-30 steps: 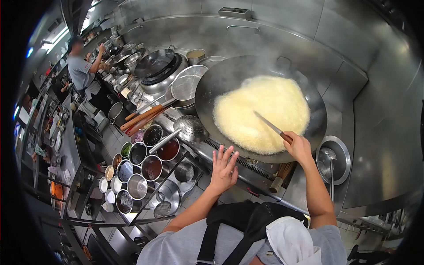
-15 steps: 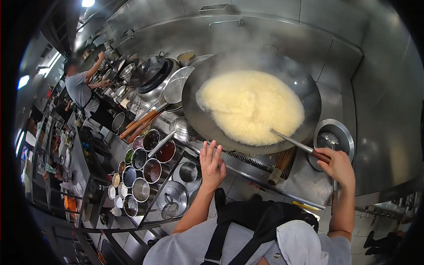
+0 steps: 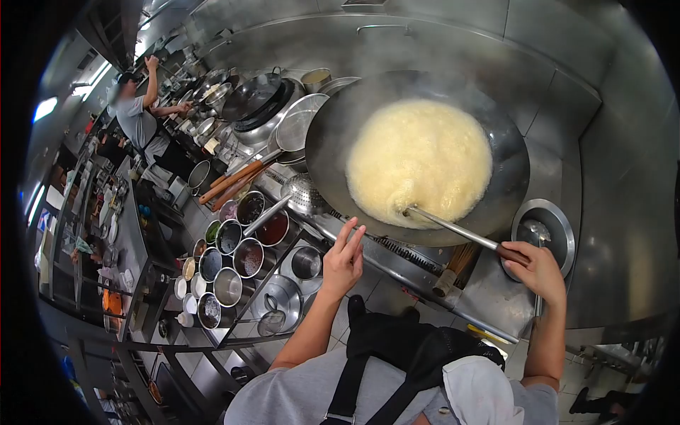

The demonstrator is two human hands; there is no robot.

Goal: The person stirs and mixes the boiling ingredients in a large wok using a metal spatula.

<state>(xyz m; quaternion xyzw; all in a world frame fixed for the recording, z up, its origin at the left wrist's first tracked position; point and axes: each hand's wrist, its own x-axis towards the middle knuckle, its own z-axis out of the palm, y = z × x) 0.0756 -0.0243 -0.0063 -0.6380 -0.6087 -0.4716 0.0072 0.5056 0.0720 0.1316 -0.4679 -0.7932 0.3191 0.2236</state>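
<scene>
My right hand (image 3: 536, 271) is closed round the wooden grip of a long metal wok ladle (image 3: 460, 229). The ladle's head is mostly sunk in pale yellow, frothy liquid (image 3: 425, 156), near the side closest to me. This liquid steams in a large dark wok (image 3: 513, 166). In front of the wok's near rim, at the left, my left hand (image 3: 343, 263) is raised. It holds nothing, with two fingers stretched up and the others partly bent.
A metal bowl (image 3: 567, 244) stands right of the wok. To the left are a perforated ladle (image 3: 306, 195), wood-handled strainers (image 3: 301, 124) and several seasoning pots (image 3: 249, 256). A bamboo brush (image 3: 453, 273) lies below the rim. Another person (image 3: 142, 120) works at the far left.
The ladle's head has moved left and toward the wok's near side, and the liquid bunches differently. My left hand's fingers have bent somewhat. The whole view has shifted slightly.
</scene>
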